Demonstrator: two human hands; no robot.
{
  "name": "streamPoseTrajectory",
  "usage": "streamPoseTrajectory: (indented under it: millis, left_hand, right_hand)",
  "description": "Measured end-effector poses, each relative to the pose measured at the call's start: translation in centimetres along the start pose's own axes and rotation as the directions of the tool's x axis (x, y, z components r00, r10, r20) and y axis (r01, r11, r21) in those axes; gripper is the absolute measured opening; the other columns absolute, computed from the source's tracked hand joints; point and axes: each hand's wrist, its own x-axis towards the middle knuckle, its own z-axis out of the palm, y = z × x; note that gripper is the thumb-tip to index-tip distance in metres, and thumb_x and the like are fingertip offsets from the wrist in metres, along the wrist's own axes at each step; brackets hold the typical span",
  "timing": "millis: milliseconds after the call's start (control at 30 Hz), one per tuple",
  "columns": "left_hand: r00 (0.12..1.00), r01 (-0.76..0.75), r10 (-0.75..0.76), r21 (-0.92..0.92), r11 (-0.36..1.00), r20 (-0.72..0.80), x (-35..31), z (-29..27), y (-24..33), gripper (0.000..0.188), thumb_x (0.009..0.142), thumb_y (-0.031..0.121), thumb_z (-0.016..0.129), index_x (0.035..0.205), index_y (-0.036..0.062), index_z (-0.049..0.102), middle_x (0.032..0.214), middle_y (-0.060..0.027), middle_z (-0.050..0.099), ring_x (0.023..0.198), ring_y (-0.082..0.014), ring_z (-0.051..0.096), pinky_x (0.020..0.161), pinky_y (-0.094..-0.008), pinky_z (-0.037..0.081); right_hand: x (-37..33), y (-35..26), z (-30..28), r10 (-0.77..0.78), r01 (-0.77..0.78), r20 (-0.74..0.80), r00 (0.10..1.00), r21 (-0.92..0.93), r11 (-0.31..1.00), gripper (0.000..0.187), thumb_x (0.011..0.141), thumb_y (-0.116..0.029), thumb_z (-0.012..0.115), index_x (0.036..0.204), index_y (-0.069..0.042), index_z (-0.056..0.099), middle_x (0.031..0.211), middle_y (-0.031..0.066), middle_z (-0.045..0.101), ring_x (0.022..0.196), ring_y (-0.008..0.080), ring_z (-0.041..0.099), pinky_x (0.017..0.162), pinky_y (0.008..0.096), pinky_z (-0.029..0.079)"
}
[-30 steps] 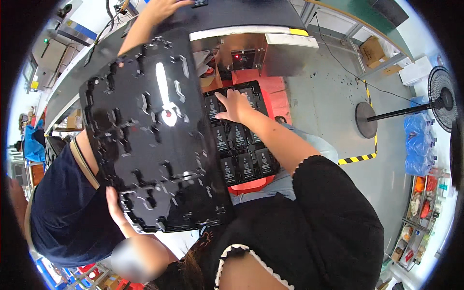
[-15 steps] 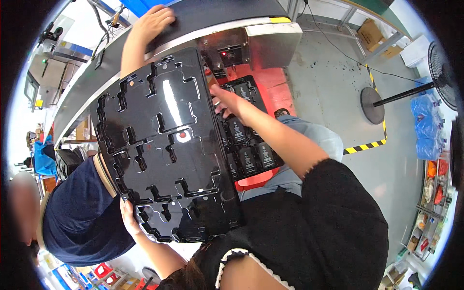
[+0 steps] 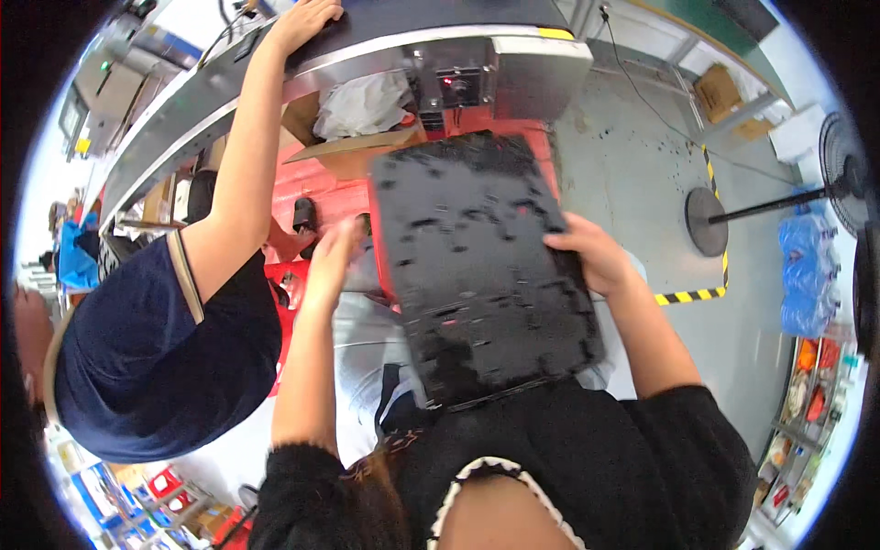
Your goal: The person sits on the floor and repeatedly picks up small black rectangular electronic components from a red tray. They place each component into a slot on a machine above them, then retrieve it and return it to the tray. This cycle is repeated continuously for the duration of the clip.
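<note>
A black moulded plastic tray (image 3: 486, 266) with shaped recesses lies in front of me, over my lap and a red surface, slightly blurred. My right hand (image 3: 594, 255) grips its right edge, thumb on top and the other fingers hidden at the side. To the left of the tray, apart from it, my left hand (image 3: 335, 252) is raised with fingers stretched out, smeared by motion and with nothing seen in it. Whatever lies under the tray is hidden.
At left, a co-worker in a dark blue shirt (image 3: 174, 348) rests a hand (image 3: 307, 23) on the dark conveyor belt (image 3: 440, 14). Below the belt stands a cardboard box (image 3: 357, 151) with white plastic bags. A fan's round base (image 3: 706, 222) stands on the floor at right.
The tray, tilted up in my left hand before, has moved right and down over the tray of black rectangular packs. My left hand has let go; my right hand has moved to the tray's right edge.
</note>
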Motion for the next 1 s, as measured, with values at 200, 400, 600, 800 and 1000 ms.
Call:
streamPoseTrajectory:
  millis: [200,400,600,800,1000]
  left_hand:
    - [0.921,-0.257,0.382,0.86,0.442,0.079,13.5,6.5,0.0,0.072,0.078,0.044,0.075,0.138,0.0118,0.05,0.153,-0.0193,0.03,0.141,-0.0376,0.027,0.11,-0.0581,0.028]
    - [0.932,-0.341,0.214,0.907,0.247,0.292,15.4,7.0,0.8,0.079,0.07,0.041,0.081,0.139,0.0175,0.05,0.156,-0.0181,0.02,0.148,-0.0379,0.008,0.116,-0.0584,0.018]
    - [0.921,-0.376,0.276,0.811,0.448,0.275,16.0,6.6,-0.5,0.077,0.066,0.034,0.085,0.136,0.0204,0.055,0.158,-0.0187,0.016,0.147,-0.04,0.009,0.116,-0.0592,0.018]
    - [0.869,-0.483,0.423,0.633,0.606,0.258,19.2,5.7,-4.3,0.062,0.073,0.025,0.081,0.131,0.0264,0.059,0.155,-0.0183,0.024,0.146,-0.0393,0.016,0.115,-0.0581,0.023]
    - [0.897,-0.392,0.433,0.605,0.693,0.085,17.3,6.6,-2.4,0.06,0.075,0.015,0.076,0.132,0.0184,0.057,0.144,-0.0189,0.041,0.137,-0.0384,0.034,0.113,-0.0438,0.034]
  right_hand:
    - [-6.0,1.8,-8.3,-0.012,0.014,-0.295,0.955,0.006,1.0,0.041,0.087,0.003,0.056,0.127,0.006,0.049,0.117,0.0173,0.064,0.1,0.0245,0.067,0.089,0.0371,0.055]
    - [-8.4,2.7,-9.4,-0.017,0.063,-0.402,0.916,0.102,0.993,0.041,0.087,0.004,0.056,0.127,0.006,0.05,0.117,0.0175,0.064,0.101,0.0257,0.066,0.09,0.0374,0.055]
    - [-4.5,1.0,-6.7,-0.041,0.053,-0.281,0.959,0.033,0.998,0.045,0.089,-0.001,0.058,0.131,0.006,0.047,0.122,0.0166,0.062,0.107,0.0243,0.064,0.095,0.0367,0.052]
    - [0.9,-0.2,-5.1,-0.028,0.031,-0.1,0.995,0.03,0.999,0.047,0.089,0.0,0.058,0.134,0.005,0.046,0.123,0.0164,0.062,0.107,0.0231,0.064,0.094,0.0353,0.052]
    - [4.7,1.2,-4.5,-0.014,0.015,-0.032,0.999,0.023,1.0,0.046,0.089,0.0,0.058,0.133,0.005,0.047,0.127,0.0161,0.06,0.111,0.0238,0.062,0.097,0.0358,0.05]
